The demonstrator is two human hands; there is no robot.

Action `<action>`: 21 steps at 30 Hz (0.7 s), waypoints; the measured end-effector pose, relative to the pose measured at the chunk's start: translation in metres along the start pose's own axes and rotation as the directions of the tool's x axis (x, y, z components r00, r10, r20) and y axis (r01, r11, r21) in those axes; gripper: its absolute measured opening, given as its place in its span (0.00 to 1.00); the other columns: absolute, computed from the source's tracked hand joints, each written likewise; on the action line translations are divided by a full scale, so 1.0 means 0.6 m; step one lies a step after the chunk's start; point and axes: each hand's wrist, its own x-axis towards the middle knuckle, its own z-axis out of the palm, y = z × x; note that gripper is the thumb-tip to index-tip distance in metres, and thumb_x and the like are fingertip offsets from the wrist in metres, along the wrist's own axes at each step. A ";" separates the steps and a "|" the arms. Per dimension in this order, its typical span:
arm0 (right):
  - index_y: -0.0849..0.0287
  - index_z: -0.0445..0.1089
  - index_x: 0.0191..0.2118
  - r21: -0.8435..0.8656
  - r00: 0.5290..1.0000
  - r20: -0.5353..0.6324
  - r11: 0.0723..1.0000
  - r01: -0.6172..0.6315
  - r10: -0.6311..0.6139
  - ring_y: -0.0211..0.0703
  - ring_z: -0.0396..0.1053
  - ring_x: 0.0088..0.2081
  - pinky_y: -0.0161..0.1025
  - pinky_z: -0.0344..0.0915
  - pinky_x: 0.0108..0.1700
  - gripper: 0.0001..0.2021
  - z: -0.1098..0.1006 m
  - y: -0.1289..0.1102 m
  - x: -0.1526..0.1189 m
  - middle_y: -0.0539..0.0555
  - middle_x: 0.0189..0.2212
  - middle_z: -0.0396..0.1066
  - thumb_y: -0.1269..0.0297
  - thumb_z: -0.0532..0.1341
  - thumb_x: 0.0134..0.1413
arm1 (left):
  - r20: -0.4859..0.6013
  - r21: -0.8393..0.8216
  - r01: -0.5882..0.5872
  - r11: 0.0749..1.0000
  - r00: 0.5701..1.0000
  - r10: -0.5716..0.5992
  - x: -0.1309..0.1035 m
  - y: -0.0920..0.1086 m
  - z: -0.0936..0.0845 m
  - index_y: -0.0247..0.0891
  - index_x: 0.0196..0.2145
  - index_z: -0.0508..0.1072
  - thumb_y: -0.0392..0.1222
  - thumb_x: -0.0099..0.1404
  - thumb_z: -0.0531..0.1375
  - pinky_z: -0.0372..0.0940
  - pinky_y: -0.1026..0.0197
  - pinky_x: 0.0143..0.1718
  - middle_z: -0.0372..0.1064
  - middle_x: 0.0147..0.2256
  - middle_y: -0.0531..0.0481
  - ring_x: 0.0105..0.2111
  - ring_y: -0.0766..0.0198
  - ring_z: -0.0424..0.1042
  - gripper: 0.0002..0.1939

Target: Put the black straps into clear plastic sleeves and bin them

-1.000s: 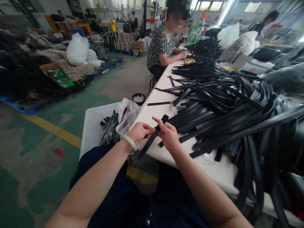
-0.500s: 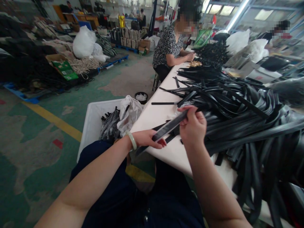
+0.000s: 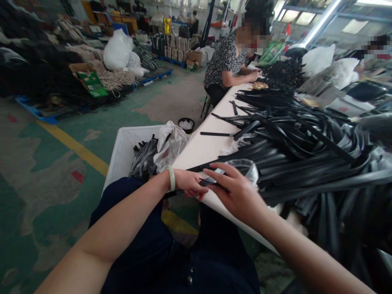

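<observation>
My left hand (image 3: 190, 182), with a pale bangle (image 3: 171, 178) at the wrist, is closed around a black strap (image 3: 208, 182) near the table's front corner. Part of the strap shows between the two hands. My right hand (image 3: 240, 194) reaches over its other end, the strap running between the thumb and the fingers; the upper fingers are stretched out. A loop of clear film (image 3: 252, 172) stands up just behind the right hand. Whether that hand also holds the film is hidden.
Black straps (image 3: 294, 151) are heaped over the right of the white table (image 3: 199, 149). A white bin (image 3: 122, 139) with strap pieces and a pale cloth stands left of it. A co-worker (image 3: 225, 57) sits at the far side by small gold-coloured parts (image 3: 259, 85).
My right hand has come down and its upper fingers have stretched out. The strap is lower and flatter. A clear film loop now shows behind the right hand. The view has shifted slightly.
</observation>
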 end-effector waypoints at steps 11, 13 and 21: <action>0.59 0.74 0.40 -0.400 0.959 0.075 0.890 -0.220 0.272 0.47 0.72 0.39 0.37 0.62 0.38 0.11 -0.016 0.037 0.060 0.57 0.38 0.75 0.64 0.54 0.62 | -0.552 0.385 0.108 0.917 0.823 0.135 -0.042 -0.014 -0.009 0.36 0.24 0.74 0.44 0.60 0.57 0.51 0.66 0.21 0.60 0.17 0.55 0.18 0.69 0.57 0.12; 0.56 0.70 0.50 -0.347 0.968 0.170 0.931 -0.116 0.184 0.45 0.72 0.43 0.35 0.62 0.41 0.14 -0.004 0.018 0.064 0.55 0.46 0.73 0.67 0.55 0.61 | -0.575 0.483 0.055 0.874 0.773 0.268 -0.034 -0.011 -0.007 0.35 0.23 0.74 0.40 0.60 0.56 0.54 0.67 0.25 0.63 0.20 0.54 0.22 0.69 0.60 0.11; 0.58 0.70 0.39 -0.600 0.892 0.427 0.785 0.157 0.148 0.48 0.74 0.32 0.36 0.57 0.28 0.07 0.008 -0.005 0.069 0.56 0.32 0.74 0.61 0.59 0.58 | -0.535 0.537 0.007 0.844 0.776 0.334 -0.039 -0.004 0.024 0.35 0.29 0.70 0.50 0.49 0.68 0.55 0.66 0.28 0.65 0.26 0.55 0.27 0.66 0.63 0.17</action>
